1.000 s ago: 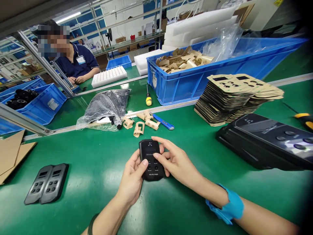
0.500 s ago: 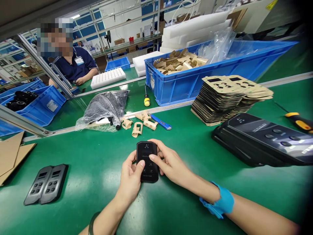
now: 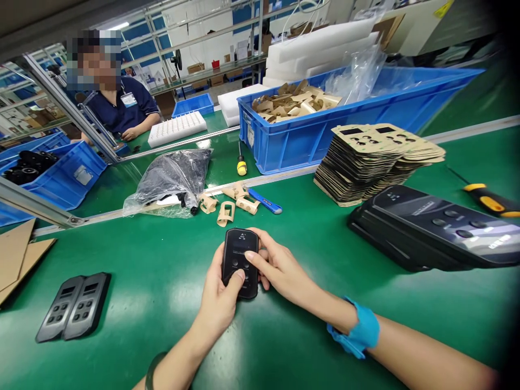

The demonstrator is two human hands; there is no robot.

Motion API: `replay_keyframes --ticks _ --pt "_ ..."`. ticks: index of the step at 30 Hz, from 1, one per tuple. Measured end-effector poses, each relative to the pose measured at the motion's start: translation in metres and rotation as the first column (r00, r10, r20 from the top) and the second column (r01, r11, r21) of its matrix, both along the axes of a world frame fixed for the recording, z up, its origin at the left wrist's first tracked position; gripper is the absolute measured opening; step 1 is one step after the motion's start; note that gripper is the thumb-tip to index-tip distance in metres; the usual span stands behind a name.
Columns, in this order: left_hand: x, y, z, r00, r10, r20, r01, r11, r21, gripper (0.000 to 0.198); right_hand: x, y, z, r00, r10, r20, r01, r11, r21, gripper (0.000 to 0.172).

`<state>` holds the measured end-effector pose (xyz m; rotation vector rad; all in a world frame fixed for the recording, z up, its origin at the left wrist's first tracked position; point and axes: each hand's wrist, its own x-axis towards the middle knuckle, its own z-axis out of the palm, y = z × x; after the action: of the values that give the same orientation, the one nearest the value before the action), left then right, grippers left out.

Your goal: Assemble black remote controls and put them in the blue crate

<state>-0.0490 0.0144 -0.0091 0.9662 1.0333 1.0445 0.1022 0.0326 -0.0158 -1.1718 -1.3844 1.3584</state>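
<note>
Black handheld remote (image 3: 240, 262) sits low centre of view, held just above the green desk (image 3: 162, 254), face up, display window toward the far end, buttons toward the person. Left hand (image 3: 219, 300) cradles it from beneath and from the left side; its grip is clamped on the remote, thumb laid over the lower buttons. Right hand (image 3: 280, 268) closes on the right edge of the same remote, forefinger pressed across the face just below the display. Blue wrist strap (image 3: 357, 333) on the right forearm.

Just beyond the remote: several curled tan backing strips (image 3: 233, 206) lie on the desk, a blue utility knife (image 3: 265, 201) touching the rightmost of them. Left of the strips, a clear plastic bag (image 3: 170, 181) with dark parts inside. A yellow-handled screwdriver (image 3: 241, 162) lies behind.

Right side: fanned stack of tan overlay sheets (image 3: 377, 160); nearer the camera, a stack of black panels (image 3: 430, 230). Large blue bin (image 3: 325, 130) behind holds peeled tan scraps. Another yellow-handled tool (image 3: 489, 200) at far right edge.

Left side: two grey housings (image 3: 73, 306) lie side by side, touching, well apart from the hands. Cardboard pieces (image 3: 18, 257) at the left edge.

Across the line, another person (image 3: 119, 105) in a dark shirt sits with hands together near a white tray (image 3: 176, 127).
</note>
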Motion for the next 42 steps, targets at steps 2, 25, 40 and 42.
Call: replay_keyframes --ticks 2,25,40,42 --pt "-0.001 0.000 -0.001 0.999 -0.017 0.042 0.018 0.999 -0.030 0.062 0.001 0.000 0.000 1.000 0.002 0.018 -0.002 1.000 0.008 0.043" --pt "-0.003 -0.010 0.001 0.955 -0.236 0.182 0.239 0.971 0.003 0.105 0.005 0.010 0.004 0.985 0.082 -0.149 -0.070 0.994 0.088 0.037" --pt "0.043 0.008 -0.012 0.781 -0.537 0.318 0.599 0.789 -0.137 0.083 0.225 0.012 0.110 0.906 -0.255 0.337 0.198 0.961 0.194 0.034" --pt "0.085 0.005 0.004 0.764 -0.498 0.411 0.614 0.758 -0.222 0.094 0.241 0.018 0.103 0.894 -0.256 0.367 0.218 0.965 0.143 0.033"
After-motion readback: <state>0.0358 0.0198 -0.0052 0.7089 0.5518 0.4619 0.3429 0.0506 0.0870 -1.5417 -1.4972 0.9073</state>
